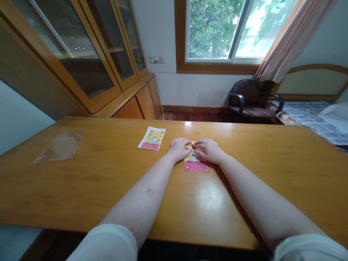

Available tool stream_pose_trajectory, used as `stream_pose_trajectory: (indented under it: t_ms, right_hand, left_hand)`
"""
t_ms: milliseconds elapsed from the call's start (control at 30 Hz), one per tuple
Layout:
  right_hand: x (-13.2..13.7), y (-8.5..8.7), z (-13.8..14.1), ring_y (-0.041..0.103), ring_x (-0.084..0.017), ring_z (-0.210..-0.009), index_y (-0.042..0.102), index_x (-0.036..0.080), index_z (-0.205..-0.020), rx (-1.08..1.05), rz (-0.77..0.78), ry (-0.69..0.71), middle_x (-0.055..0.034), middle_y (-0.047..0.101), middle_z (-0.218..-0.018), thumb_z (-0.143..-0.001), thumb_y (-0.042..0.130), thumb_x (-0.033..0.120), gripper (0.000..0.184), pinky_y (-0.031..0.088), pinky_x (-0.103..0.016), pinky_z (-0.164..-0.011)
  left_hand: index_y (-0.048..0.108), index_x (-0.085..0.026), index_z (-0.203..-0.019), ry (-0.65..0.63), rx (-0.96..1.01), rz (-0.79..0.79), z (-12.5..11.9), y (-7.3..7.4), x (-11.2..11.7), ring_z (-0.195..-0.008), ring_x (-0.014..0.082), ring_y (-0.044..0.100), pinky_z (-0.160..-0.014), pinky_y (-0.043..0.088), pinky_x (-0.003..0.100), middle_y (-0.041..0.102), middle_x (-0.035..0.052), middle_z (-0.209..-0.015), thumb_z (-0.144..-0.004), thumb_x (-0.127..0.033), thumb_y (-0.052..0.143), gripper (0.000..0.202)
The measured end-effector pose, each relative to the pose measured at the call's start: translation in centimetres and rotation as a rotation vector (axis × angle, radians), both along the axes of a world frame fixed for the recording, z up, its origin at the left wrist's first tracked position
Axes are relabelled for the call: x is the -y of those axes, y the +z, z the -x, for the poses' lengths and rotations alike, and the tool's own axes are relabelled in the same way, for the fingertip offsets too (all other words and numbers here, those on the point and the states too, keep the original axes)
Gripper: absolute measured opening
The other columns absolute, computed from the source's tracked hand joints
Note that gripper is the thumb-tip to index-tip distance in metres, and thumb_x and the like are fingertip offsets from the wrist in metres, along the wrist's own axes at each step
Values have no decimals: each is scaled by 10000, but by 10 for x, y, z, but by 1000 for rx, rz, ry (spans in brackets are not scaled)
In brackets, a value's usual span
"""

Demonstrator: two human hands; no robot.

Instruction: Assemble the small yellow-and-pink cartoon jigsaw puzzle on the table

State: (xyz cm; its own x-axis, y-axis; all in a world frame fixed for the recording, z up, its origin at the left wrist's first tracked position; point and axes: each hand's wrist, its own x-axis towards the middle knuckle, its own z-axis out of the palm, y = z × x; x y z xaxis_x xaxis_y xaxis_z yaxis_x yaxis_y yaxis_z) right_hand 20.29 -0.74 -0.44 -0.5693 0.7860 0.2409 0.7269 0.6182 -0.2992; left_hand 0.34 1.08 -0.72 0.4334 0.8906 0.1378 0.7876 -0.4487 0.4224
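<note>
A small jigsaw puzzle [196,166] lies on the wooden table, pink along its near edge and yellow above, with a white cartoon animal in the middle. My left hand [179,149] grips its left edge, fingers bent over the upper left pieces. From the other side, my right hand [210,150] covers the upper right part, thumb and fingertips closed in on the pieces. A dark gap shows between pieces near the top, where the fingertips of both hands almost meet. My hands hide much of the upper puzzle, and any single piece between the fingers cannot be made out.
Left of the puzzle lies a picture card [152,139] with a similar yellow and pink design. A clear plastic bag [61,146] rests at the table's left. Beyond the table [108,181] stand a glass-door cabinet [127,81], an office chair [247,96] and a bed [307,112].
</note>
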Motion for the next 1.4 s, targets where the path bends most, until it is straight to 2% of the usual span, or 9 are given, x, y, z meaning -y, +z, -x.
stream_pose_trajectory:
  t_ms: [433, 667, 833, 1100, 1300, 1400]
  right_hand:
    - [-1, -3, 1, 610, -230, -1015, 734, 241, -1052, 31, 19, -1, -73, 685, -1161, -936, 504, 409, 307, 421, -386, -887]
    - [-6, -8, -5, 637, -214, -927, 754, 200, -945, -11, -22, -149, -88, 709, -1029, -928, 519, 368, 289, 444, -357, -896]
    - [-6, -10, -5, 638, -208, -909, 765, 208, -905, -2, -34, -136, -83, 710, -1017, -932, 512, 386, 311, 454, -346, -895]
    - [-5, -6, -4, 638, -208, -928, 760, 192, -963, -27, -12, -140, -96, 697, -1028, -930, 521, 377, 304, 459, -343, -912]
    - [-3, -3, -2, 637, -207, -943, 759, 238, -1002, -34, -25, -58, -80, 688, -1052, -933, 520, 377, 285, 464, -349, -906]
    - [-4, -4, -2, 636, -209, -952, 757, 250, -1013, -32, -28, -58, -71, 692, -1060, -932, 521, 392, 287, 460, -354, -911]
  left_hand:
    - [690, -245, -1105, 0, 1, 9, -1, 3, 1, -1133, 240, 559, -1057, 372, 383, 673, 45, -1159, -785, -352, 602, 348]
    - [695, -242, -1117, 7, 26, -9, 1, -1, 1, -1169, 255, 536, -1068, 367, 399, 639, 58, -1219, -782, -392, 619, 375]
    - [704, -239, -1103, 7, 15, 3, 1, 0, 1, -1176, 253, 532, -1073, 365, 398, 640, 57, -1217, -789, -403, 614, 365]
    - [705, -248, -1086, 9, 39, 3, 1, 0, 1, -1179, 253, 532, -1077, 365, 414, 639, 57, -1214, -777, -382, 626, 346]
    - [751, -276, -905, -45, 69, -48, 1, -2, 0, -1138, 241, 551, -1047, 395, 400, 648, 40, -1159, -789, -348, 618, 191]
    - [753, -272, -886, -50, 68, -47, 1, -2, 1, -1134, 239, 550, -1042, 399, 401, 656, 41, -1143, -795, -348, 614, 182]
